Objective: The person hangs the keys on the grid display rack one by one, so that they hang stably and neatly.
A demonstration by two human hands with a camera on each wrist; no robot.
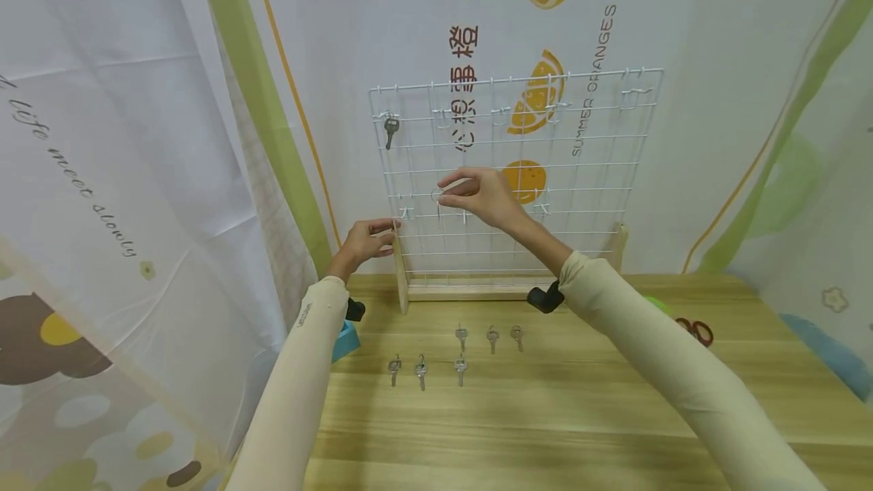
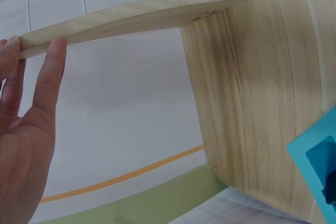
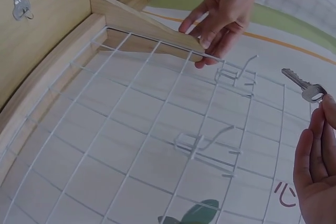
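My right hand [image 1: 486,197] pinches a silver key [image 3: 311,91] by its ring, in front of the white wire grid [image 1: 436,171]. The key's blade points away from the fingertips in the right wrist view. At the grid's left end, my left hand [image 1: 368,241] holds the wooden side support [image 2: 131,17] between thumb and fingers. White hooks [image 3: 210,142] are clipped to the grid near the held key. Another key [image 1: 391,127] hangs from a hook at the grid's upper left.
Several keys [image 1: 461,367] lie in two rows on the wooden table [image 1: 546,430]. A blue box [image 1: 346,341] stands beside the left forearm. Scissors with dark red handles [image 1: 701,333] lie at the right, partly behind the right sleeve. A printed curtain [image 1: 682,173] hangs behind.
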